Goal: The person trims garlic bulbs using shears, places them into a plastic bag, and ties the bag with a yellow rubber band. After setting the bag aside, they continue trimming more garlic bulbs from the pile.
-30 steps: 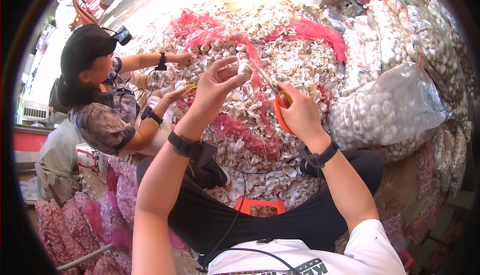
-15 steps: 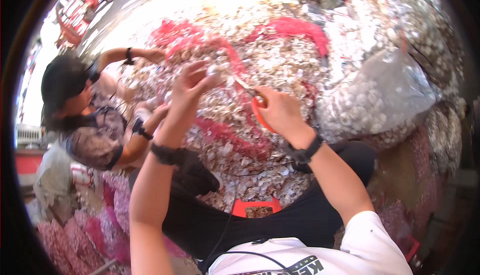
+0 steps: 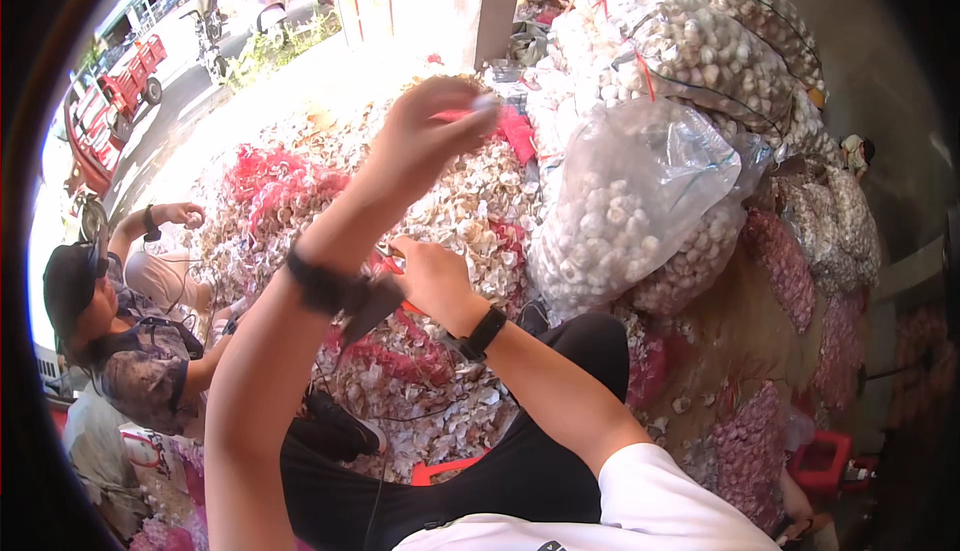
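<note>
My left hand [image 3: 425, 136], smeared by motion, reaches forward over the pile, its fingers pinching a small white garlic bulb [image 3: 484, 105]. My right hand [image 3: 438, 281] is lower and closer to me, closed around orange-handled scissors [image 3: 388, 263]. The left forearm hides much of the scissors, blades included. Beneath both hands spreads a heap of dry garlic skins [image 3: 290, 141]. A clear plastic bag [image 3: 600, 236] full of garlic bulbs stands right of my hands.
Large mesh sacks of garlic [image 3: 700, 61] are stacked behind the bag. At left sits a co-worker [image 3: 150, 361] in a dark cap. Red netting [image 3: 285, 186] lies on the skins. A red stool [image 3: 450, 469] shows between my legs. A pillar [image 3: 490, 11] stands beyond.
My view has turned right. The left hand, with the bulb, has moved away from the scissors and out toward the bag. My right hand has stayed back with the scissors.
</note>
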`<action>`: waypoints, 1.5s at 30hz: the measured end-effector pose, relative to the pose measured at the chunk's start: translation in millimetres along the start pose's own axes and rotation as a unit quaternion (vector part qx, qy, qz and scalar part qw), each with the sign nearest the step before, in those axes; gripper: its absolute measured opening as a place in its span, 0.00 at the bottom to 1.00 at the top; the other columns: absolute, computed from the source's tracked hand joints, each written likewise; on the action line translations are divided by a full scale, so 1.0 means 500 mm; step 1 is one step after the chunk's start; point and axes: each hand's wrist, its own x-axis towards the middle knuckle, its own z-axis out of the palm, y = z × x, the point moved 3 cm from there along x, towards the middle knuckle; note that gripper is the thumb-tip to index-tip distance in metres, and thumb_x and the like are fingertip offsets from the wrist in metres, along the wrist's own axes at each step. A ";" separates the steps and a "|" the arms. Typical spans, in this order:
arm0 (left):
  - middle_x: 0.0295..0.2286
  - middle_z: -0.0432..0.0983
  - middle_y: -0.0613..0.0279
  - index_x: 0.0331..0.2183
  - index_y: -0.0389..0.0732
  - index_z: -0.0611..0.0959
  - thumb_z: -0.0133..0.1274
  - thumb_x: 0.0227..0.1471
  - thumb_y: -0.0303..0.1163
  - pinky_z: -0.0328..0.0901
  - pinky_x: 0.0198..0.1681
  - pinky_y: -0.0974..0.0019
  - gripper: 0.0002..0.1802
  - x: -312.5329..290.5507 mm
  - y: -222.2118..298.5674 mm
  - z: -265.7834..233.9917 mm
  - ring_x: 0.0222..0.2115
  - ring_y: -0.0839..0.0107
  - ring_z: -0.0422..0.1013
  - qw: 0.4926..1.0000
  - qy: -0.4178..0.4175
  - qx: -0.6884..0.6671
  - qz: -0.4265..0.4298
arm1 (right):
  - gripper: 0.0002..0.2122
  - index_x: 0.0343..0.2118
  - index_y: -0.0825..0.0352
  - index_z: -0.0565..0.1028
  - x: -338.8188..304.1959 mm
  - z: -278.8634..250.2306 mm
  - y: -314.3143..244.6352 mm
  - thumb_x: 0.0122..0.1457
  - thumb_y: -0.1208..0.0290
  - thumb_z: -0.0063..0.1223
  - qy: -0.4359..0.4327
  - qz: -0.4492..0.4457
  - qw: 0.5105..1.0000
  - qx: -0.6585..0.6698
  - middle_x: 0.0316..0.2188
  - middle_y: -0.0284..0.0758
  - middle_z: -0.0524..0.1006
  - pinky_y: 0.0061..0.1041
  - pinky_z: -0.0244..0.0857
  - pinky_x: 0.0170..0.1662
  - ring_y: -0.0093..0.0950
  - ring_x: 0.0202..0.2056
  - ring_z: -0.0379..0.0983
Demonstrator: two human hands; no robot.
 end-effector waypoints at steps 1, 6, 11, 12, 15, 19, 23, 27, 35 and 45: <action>0.37 0.79 0.50 0.46 0.29 0.75 0.63 0.52 0.38 0.73 0.37 0.70 0.27 0.046 0.014 0.064 0.33 0.72 0.77 0.999 -0.019 -0.041 0.016 | 0.11 0.33 0.63 0.76 -0.001 -0.003 -0.001 0.53 0.60 0.57 0.045 -0.060 0.997 -0.029 0.24 0.43 0.79 0.40 0.71 0.34 0.43 0.30 0.78; 0.37 0.79 0.45 0.54 0.26 0.71 0.66 0.45 0.40 0.72 0.34 0.66 0.40 0.209 0.002 0.246 0.30 0.67 0.78 0.997 -0.032 0.057 0.027 | 0.10 0.31 0.62 0.79 -0.003 0.012 0.074 0.53 0.60 0.58 0.104 -0.094 0.990 0.009 0.25 0.41 0.80 0.41 0.72 0.33 0.44 0.29 0.78; 0.46 0.75 0.48 0.54 0.27 0.70 0.59 0.54 0.33 0.71 0.48 0.64 0.30 0.153 -0.054 -0.019 0.42 0.63 0.76 1.000 0.012 -0.013 0.000 | 0.12 0.28 0.64 0.77 -0.013 -0.047 0.054 0.55 0.58 0.54 0.092 0.011 0.996 -0.005 0.21 0.48 0.77 0.45 0.70 0.30 0.48 0.27 0.77; 0.45 0.76 0.50 0.53 0.27 0.72 0.57 0.55 0.33 0.70 0.50 0.64 0.28 0.143 -0.082 -0.099 0.42 0.62 0.77 0.998 0.054 -0.022 -0.002 | 0.14 0.36 0.64 0.78 -0.007 -0.055 0.075 0.54 0.58 0.53 0.045 0.022 0.999 0.011 0.25 0.49 0.78 0.44 0.70 0.34 0.46 0.31 0.78; 0.43 0.77 0.52 0.48 0.29 0.76 0.55 0.56 0.31 0.68 0.47 0.68 0.20 0.066 -0.193 -0.293 0.42 0.62 0.77 0.946 0.315 -0.058 -0.051 | 0.16 0.40 0.63 0.79 -0.009 -0.100 0.107 0.55 0.56 0.54 0.034 0.066 0.994 -0.081 0.28 0.47 0.80 0.41 0.71 0.37 0.46 0.34 0.78; 0.22 0.76 0.61 0.23 0.37 0.80 0.50 0.50 0.29 0.63 0.25 0.67 0.09 -0.142 -0.587 -0.468 0.21 0.73 0.69 0.906 0.367 0.001 -0.211 | 0.18 0.45 0.60 0.79 -0.003 -0.093 0.074 0.55 0.55 0.56 -0.010 0.085 0.994 -0.074 0.30 0.45 0.80 0.40 0.71 0.38 0.46 0.35 0.78; 0.24 0.77 0.60 0.34 0.32 0.80 0.46 0.54 0.24 0.68 0.25 0.69 0.09 -0.340 -0.848 -0.484 0.21 0.72 0.72 0.904 0.362 -0.069 -0.215 | 0.19 0.47 0.59 0.78 0.026 -0.051 0.026 0.55 0.56 0.57 -0.032 0.096 0.993 -0.055 0.29 0.43 0.81 0.38 0.71 0.38 0.44 0.34 0.79; 0.36 0.79 0.39 0.39 0.36 0.83 0.48 0.50 0.28 0.69 0.45 0.50 0.15 -0.369 -0.953 -0.353 0.40 0.46 0.76 0.847 0.177 0.354 -0.355 | 0.18 0.47 0.59 0.78 0.041 -0.022 0.039 0.55 0.58 0.58 -0.049 0.109 0.988 -0.094 0.26 0.41 0.81 0.37 0.71 0.37 0.41 0.32 0.79; 0.41 0.74 0.42 0.49 0.42 0.72 0.60 0.46 0.34 0.67 0.48 0.50 0.27 -0.431 -0.997 -0.261 0.45 0.44 0.71 0.806 0.016 0.420 -0.416 | 0.20 0.46 0.60 0.77 0.048 0.012 0.026 0.53 0.57 0.63 -0.111 0.156 0.978 -0.080 0.22 0.39 0.78 0.36 0.69 0.32 0.39 0.27 0.77; 0.44 0.74 0.48 0.44 0.41 0.78 0.53 0.51 0.28 0.71 0.43 0.53 0.16 -0.439 -1.041 -0.189 0.43 0.52 0.74 0.752 -0.019 0.523 -0.401 | 0.20 0.45 0.62 0.77 0.040 0.023 0.028 0.51 0.60 0.66 -0.110 0.151 0.980 -0.072 0.22 0.37 0.78 0.33 0.68 0.29 0.34 0.24 0.76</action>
